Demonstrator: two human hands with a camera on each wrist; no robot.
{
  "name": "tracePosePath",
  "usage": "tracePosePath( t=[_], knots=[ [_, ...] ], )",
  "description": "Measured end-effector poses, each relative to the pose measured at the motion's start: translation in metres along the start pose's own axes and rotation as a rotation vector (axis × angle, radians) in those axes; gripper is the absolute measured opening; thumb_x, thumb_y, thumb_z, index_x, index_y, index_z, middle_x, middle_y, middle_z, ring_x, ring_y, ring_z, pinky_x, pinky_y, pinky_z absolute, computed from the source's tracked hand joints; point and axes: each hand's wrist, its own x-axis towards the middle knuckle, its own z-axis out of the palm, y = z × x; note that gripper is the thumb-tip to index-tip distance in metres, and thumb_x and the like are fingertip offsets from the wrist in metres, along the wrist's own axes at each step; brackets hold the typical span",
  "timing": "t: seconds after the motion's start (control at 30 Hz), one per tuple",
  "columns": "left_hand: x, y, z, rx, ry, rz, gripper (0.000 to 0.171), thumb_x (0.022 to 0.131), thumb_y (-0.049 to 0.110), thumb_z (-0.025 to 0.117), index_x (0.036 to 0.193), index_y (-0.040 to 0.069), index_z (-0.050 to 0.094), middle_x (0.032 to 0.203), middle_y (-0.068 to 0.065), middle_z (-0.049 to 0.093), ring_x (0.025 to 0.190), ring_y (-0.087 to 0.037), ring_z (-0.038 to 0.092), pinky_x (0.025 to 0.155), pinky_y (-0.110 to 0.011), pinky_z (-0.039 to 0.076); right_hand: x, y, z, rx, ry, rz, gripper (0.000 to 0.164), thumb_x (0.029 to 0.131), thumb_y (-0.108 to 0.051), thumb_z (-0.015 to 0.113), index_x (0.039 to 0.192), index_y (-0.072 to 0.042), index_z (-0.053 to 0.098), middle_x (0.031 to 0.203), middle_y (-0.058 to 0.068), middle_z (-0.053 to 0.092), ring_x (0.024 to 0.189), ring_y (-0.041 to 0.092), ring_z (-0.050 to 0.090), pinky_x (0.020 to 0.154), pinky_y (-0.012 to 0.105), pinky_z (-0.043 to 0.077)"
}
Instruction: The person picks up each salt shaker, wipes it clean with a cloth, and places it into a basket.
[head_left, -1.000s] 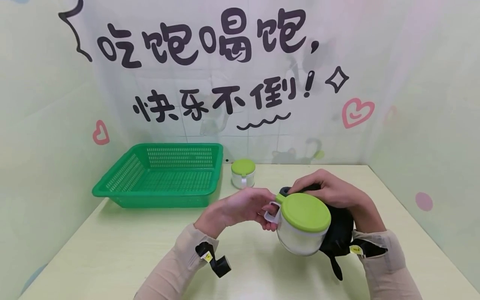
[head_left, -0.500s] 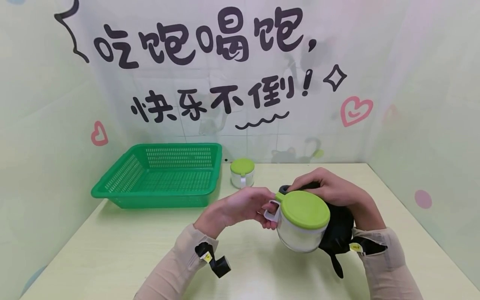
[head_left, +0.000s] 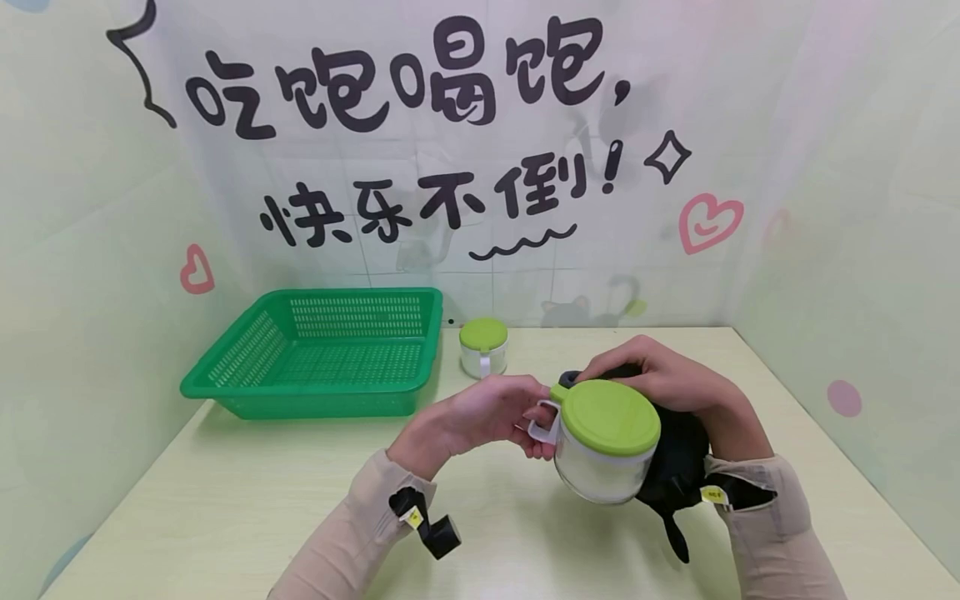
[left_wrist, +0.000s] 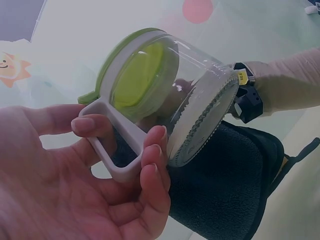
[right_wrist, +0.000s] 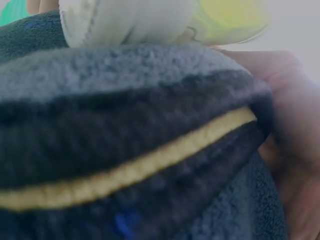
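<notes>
On the back wall (head_left: 525, 300), black writing (head_left: 453, 208) is saying “吃饱喝饱,快乐不倒!”; yellow labels (head_left: 715, 495) on both wrist straps (head_left: 752, 493) are showing marks too small for my reading.

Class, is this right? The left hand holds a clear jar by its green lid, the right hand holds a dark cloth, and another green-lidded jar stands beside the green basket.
One slip: the left hand holds the clear jar by its white handle, not by the green lid, as the left wrist view shows. The rest stands.
</notes>
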Motion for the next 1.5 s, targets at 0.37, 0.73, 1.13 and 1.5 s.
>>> tracePosePath(
  t=[0.37, 0.73, 1.13, 1.5],
  knots=[
    [-0.001, 0.0, -0.002, -0.011, 0.036, 0.018, 0.035, 0.104, 0.03, 0.036, 0.083, 0.008, 0.054, 0.078, -0.004, 0.067, 0.079, -0.019, 0.063, 0.075, -0.033, 0.051, -0.004, 0.008, -0.006, -0.015, -0.005, 0.058, 0.037, 0.096, 0.01, 0.053, 0.119, -0.008, 0.075, 0.11, 0.002, 0.078, 0.098, 0.013, 0.072, 0.091, 0.029, 0.058],
    [-0.002, 0.0, -0.001, -0.012, 0.028, 0.013, 0.033, 0.103, 0.031, 0.035, 0.1, 0.011, 0.061, 0.079, -0.003, 0.068, 0.08, -0.018, 0.063, 0.075, -0.032, 0.051, -0.011, 0.008, -0.007, 0.003, -0.021, 0.071, 0.036, 0.097, 0.009, 0.054, 0.12, -0.009, 0.075, 0.109, 0.005, 0.077, 0.097, 0.016, 0.072, 0.092, 0.03, 0.058],
    [-0.002, -0.001, -0.002, -0.01, 0.049, 0.012, 0.033, 0.102, 0.032, 0.037, 0.097, 0.01, 0.062, 0.078, -0.004, 0.066, 0.078, -0.019, 0.063, 0.075, -0.032, 0.051, 0.002, 0.008, 0.001, 0.025, -0.058, 0.015, 0.029, 0.098, 0.004, 0.056, 0.113, -0.011, 0.075, 0.097, 0.004, 0.073, 0.086, 0.016, 0.066, 0.085, 0.031, 0.058],
    [-0.002, -0.001, -0.002, -0.012, 0.048, 0.008, 0.033, 0.101, 0.033, 0.038, 0.1, 0.01, 0.062, 0.078, -0.004, 0.066, 0.078, -0.019, 0.063, 0.075, -0.032, 0.051, 0.002, 0.009, 0.003, 0.027, -0.057, 0.024, 0.028, 0.097, 0.004, 0.058, 0.112, -0.012, 0.075, 0.097, 0.003, 0.074, 0.086, 0.015, 0.066, 0.084, 0.031, 0.058]
  ],
)
